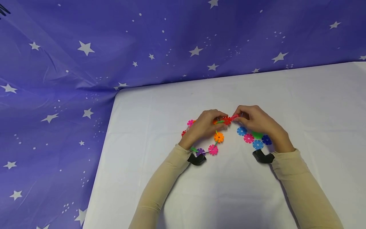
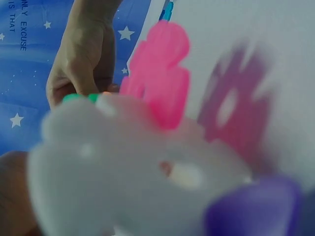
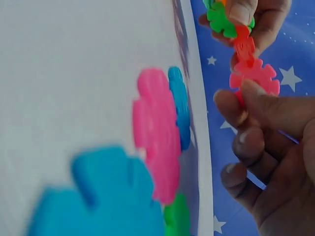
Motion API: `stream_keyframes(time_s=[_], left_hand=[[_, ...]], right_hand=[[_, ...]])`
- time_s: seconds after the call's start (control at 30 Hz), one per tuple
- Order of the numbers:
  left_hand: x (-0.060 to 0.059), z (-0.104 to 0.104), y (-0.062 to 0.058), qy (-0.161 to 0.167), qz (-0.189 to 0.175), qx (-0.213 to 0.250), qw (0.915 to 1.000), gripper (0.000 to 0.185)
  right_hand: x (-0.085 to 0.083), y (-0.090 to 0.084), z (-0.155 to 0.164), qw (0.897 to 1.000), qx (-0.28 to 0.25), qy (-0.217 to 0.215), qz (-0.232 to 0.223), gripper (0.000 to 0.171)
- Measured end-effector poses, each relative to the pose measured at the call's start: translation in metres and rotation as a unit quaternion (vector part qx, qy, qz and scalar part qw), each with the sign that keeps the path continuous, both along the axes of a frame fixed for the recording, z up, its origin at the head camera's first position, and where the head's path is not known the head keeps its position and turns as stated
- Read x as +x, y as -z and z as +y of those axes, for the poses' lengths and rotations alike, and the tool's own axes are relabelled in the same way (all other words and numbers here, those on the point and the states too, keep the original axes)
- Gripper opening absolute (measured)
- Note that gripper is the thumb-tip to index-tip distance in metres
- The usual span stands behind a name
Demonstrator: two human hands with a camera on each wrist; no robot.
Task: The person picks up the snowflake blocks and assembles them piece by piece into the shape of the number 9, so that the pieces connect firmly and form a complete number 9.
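Note:
My left hand (image 1: 206, 124) pinches a green flower-shaped disc (image 3: 224, 22) at the end of a chain of linked plastic discs. A red disc (image 3: 243, 45) is slotted onto that green one, edge toward the right wrist camera. Between thumb and forefinger, my right hand (image 1: 255, 117) grips a pinkish-red disc (image 3: 256, 76), which meets the red disc at its rim. The chain curves round below the left hand, with an orange disc (image 1: 219, 137), a pink disc (image 1: 213, 149) and a purple disc (image 1: 200, 152) showing. Part of it is hidden by the left hand and wrist.
Loose discs lie below the right hand: a blue one (image 1: 241, 131), a pink one (image 1: 248, 138), a light blue one (image 1: 258, 144), a green one (image 1: 257, 135) and a dark blue one (image 1: 267, 140). A starry purple cloth (image 1: 171, 38) hangs behind the white table (image 1: 143, 127).

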State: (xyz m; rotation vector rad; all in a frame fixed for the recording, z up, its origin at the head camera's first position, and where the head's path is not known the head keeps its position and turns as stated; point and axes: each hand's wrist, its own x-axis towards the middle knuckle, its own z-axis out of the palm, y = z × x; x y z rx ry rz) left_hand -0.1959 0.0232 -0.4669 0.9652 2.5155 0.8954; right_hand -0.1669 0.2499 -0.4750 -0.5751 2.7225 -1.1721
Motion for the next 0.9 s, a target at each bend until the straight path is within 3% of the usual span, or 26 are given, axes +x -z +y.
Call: stream_keyframes(time_s=[0.33, 0.63, 0.9], left_hand=[[0.0022, 0.0000, -0.0015, 0.021, 0.050, 0.003, 0.9985, 0.039], [0.0035, -0.0003, 0.0001, 0.030, 0.083, 0.027, 0.9957, 0.037], [0.0008, -0.0014, -0.0037, 0.016, 0.060, 0.036, 0.9974, 0.038]], right_hand=[[0.0010, 0.0020, -0.0082, 0.998, -0.005, 0.014, 0.059, 0.005], [0.0039, -0.0030, -0.0091, 0.997, 0.003, 0.018, 0.074, 0.005], [0.0020, -0.0010, -0.0093, 0.996, -0.008, 0.026, 0.080, 0.007]])
